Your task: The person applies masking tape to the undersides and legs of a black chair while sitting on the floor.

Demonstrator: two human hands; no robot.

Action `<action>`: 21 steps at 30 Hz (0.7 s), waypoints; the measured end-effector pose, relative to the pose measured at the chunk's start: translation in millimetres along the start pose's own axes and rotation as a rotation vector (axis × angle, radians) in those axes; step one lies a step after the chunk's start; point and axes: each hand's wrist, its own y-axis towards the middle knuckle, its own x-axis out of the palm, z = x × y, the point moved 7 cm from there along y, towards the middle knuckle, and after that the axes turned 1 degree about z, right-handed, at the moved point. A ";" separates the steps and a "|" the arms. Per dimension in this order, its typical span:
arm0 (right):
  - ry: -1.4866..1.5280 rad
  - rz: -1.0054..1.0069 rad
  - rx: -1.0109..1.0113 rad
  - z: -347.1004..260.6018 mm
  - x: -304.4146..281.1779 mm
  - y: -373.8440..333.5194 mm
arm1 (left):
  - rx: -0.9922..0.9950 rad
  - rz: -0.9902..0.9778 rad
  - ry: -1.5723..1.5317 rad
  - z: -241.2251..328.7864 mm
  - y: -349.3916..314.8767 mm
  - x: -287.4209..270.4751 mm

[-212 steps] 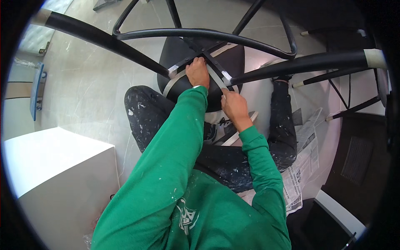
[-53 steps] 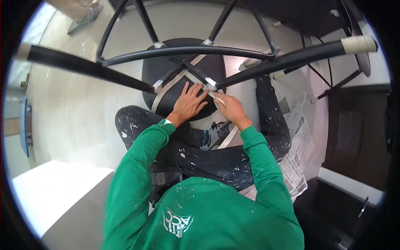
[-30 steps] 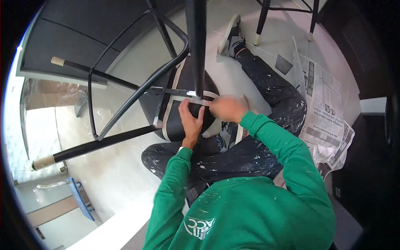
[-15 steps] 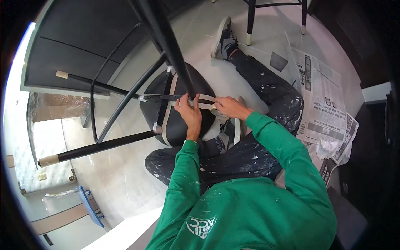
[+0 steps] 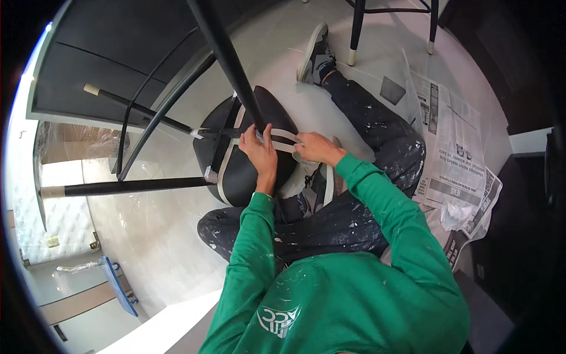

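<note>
A black stool lies upside down in front of me, its round padded seat (image 5: 280, 112) on the floor and its black legs pointing up and to the left. Cream masking tape (image 5: 226, 171) runs across the seat's underside. The fingers of my left hand (image 5: 261, 154) close around the base of the nearest stool leg (image 5: 244, 94), where a tape strip starts. To the right of it, my right hand (image 5: 321, 147) pinches that strip. A rounded piece, seemingly the tape roll, is partly hidden beneath my right fingers.
Newspaper sheets (image 5: 454, 141) with a crumpled white wad (image 5: 457, 216) lie on the right. Another stool (image 5: 356, 29) stands at the far right. A dark panel (image 5: 106, 76) rises at the far left. Plastic-wrapped items and a blue-edged piece (image 5: 121, 289) are at the left.
The stool has turned slightly, its lower left leg swinging upward in the picture. Both hands have shifted a little left with it, staying at the leg and tape.
</note>
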 end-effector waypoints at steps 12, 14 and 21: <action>0.149 0.158 -0.097 -10.2 -10.2 -15.3 | -0.139 0.022 -0.158 -17.4 10.1 8.2; 0.206 0.204 -0.138 -13.2 -12.1 -17.2 | -0.090 0.052 -0.157 -14.7 16.5 4.1; 0.288 0.224 -0.062 -17.7 -21.9 -16.4 | -0.130 0.021 -0.153 -19.6 32.5 -4.2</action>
